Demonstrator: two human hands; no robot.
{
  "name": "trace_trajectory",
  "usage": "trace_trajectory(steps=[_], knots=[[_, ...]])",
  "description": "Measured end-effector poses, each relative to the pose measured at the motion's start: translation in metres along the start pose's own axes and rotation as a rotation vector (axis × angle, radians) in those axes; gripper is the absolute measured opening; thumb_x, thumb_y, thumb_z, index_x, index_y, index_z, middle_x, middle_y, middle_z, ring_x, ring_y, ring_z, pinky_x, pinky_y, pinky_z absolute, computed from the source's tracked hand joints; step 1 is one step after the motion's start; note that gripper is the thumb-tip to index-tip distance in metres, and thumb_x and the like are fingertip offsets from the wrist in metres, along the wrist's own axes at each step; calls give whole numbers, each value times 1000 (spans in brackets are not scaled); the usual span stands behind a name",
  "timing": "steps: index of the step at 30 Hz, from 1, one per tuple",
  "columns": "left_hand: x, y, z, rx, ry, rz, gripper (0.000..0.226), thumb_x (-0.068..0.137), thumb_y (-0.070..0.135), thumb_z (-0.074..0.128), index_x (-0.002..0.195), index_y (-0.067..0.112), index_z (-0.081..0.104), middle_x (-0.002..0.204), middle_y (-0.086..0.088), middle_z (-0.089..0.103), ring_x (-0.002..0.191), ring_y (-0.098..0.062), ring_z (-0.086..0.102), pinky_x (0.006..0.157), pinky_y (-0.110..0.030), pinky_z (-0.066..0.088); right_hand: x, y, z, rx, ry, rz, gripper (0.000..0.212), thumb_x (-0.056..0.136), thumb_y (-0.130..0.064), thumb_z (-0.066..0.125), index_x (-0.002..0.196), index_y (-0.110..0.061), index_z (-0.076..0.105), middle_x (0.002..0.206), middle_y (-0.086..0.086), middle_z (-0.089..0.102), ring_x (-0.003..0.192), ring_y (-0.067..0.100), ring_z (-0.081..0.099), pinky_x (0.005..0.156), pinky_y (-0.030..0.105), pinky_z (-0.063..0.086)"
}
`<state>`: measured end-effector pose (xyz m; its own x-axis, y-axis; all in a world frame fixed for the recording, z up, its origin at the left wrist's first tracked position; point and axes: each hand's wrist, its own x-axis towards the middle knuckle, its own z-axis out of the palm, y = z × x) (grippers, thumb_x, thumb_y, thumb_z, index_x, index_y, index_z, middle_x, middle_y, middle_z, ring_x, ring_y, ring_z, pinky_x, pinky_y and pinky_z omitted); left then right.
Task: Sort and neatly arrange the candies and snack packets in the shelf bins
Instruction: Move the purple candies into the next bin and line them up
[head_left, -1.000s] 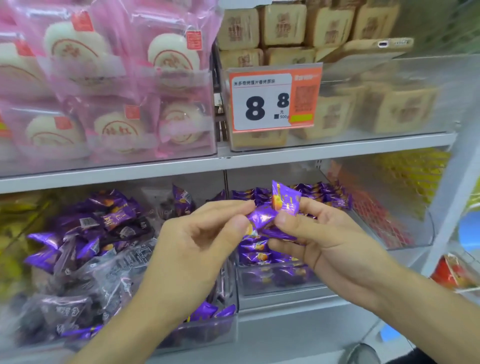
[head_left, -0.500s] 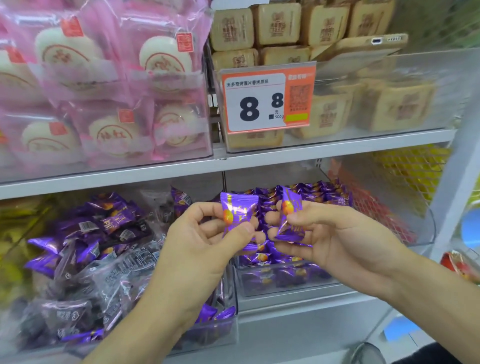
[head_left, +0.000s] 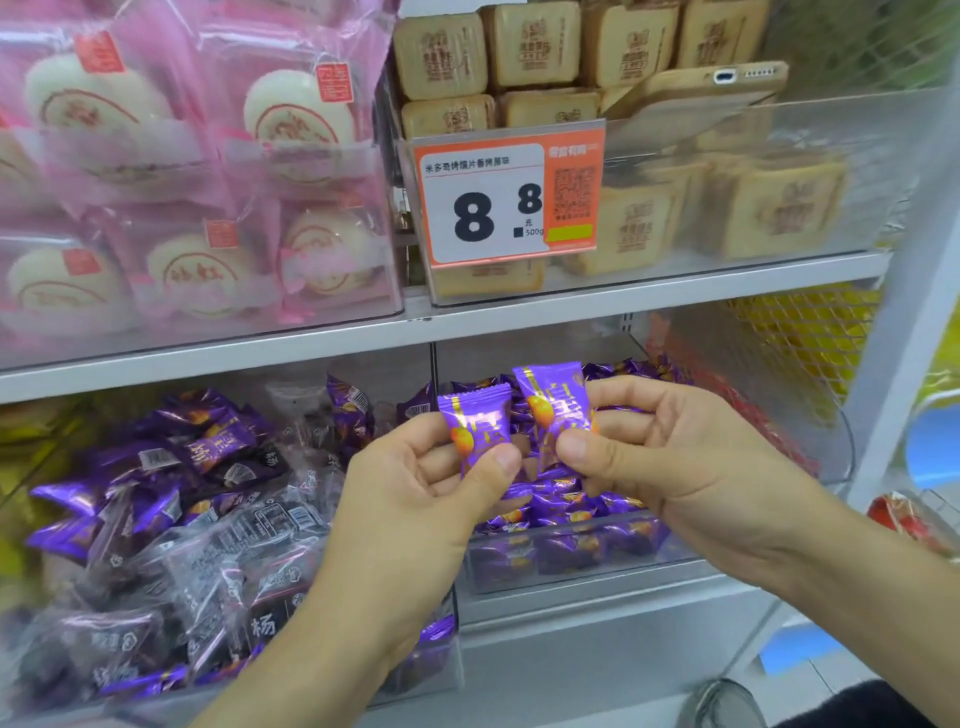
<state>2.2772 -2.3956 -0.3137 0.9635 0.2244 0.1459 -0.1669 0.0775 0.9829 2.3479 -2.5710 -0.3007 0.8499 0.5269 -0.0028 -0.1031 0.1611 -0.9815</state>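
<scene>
1. I read the orange-and-white paper price tag (head_left: 509, 200) clipped to the upper clear plastic bin (head_left: 779, 171): a large "8", a smaller "8", and "500g" beneath; the line of characters above it is too small for me to make out.
2. Behind it sit square tan biscuit packets (head_left: 540, 44) stamped with a brown mark.
3. To their left are glossy pink plastic packets of round white cakes (head_left: 296, 114) with red seal labels.
4. My left hand (head_left: 415, 499) pinches one shiny purple foil candy with an orange fruit print (head_left: 475, 426) between thumb and curled fingers.
5. My right hand (head_left: 670, 457) pinches a second matching purple foil candy (head_left: 553, 405) the same way.
6. Both candies stand upright, just beside each other, above the lower clear bin of purple candies (head_left: 571, 551).
7. The neighbouring left bin holds crinkled dark purple and clear snack packets (head_left: 171, 509).
</scene>
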Motion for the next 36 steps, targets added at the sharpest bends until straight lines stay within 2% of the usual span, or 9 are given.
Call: trace_trajectory(steps=[4,10,14,18,20,25,28,32,36], knots=[[2,-1,8,-15,-22,-5,23,89,4,62,111,9,68,104,-8,76,97,-24,73,86,-34,58,-5,1,3,-97,20,-38,53,54,-5,87,103,2,67,86,20,74,64,23,67,57,27,56],[2,2,20,-203,-79,-138,24,94,4,50,107,-3,68,105,-20,73,92,-25,70,83,-34,59,-6,4,4,-99,79,-100,52,51,-13,84,99,-2,68,80,13,73,50,20,65,49,25,53],[3,0,26,-243,-77,-137,34,84,23,56,99,-5,67,100,-23,73,92,-29,71,86,-42,57,-8,4,6,-191,110,-122,52,48,-18,85,96,-7,68,72,4,69,48,21,67,40,25,45],[3,-5,31,-123,-24,-52,36,86,37,57,88,2,69,84,-25,71,72,-34,65,75,-51,57,-7,10,7,-219,117,-106,53,42,-20,88,89,-9,67,69,4,56,42,21,59,40,29,44],[3,-7,32,-58,-3,-12,38,87,41,59,92,5,69,84,-26,69,73,-30,61,78,-56,53,-8,15,6,-251,122,-126,55,41,-22,90,90,-10,66,69,1,56,45,17,54,46,31,48],[4,-7,32,31,24,39,36,87,42,57,89,11,74,82,-23,71,66,-22,65,63,-36,59,-8,18,1,-375,73,-206,65,43,-34,92,101,-18,68,89,0,71,77,28,65,67,39,59],[6,-8,31,199,83,104,44,89,55,62,80,13,74,84,-21,69,70,-32,63,78,-52,57,-5,18,-4,-346,27,-219,63,49,-37,90,105,-17,69,89,-2,72,73,20,61,70,42,56],[6,-6,36,129,81,124,35,87,52,62,86,20,77,85,-9,75,82,-37,70,86,-57,54,-1,21,-12,-303,35,-224,74,48,-62,87,104,-17,71,91,1,73,82,15,65,76,33,56],[5,-9,41,72,58,104,32,82,47,61,92,21,79,86,-5,77,89,-39,70,86,-53,56,-1,18,-20,-228,-29,-186,57,65,-38,85,108,-6,66,95,6,73,80,15,68,68,26,54]])
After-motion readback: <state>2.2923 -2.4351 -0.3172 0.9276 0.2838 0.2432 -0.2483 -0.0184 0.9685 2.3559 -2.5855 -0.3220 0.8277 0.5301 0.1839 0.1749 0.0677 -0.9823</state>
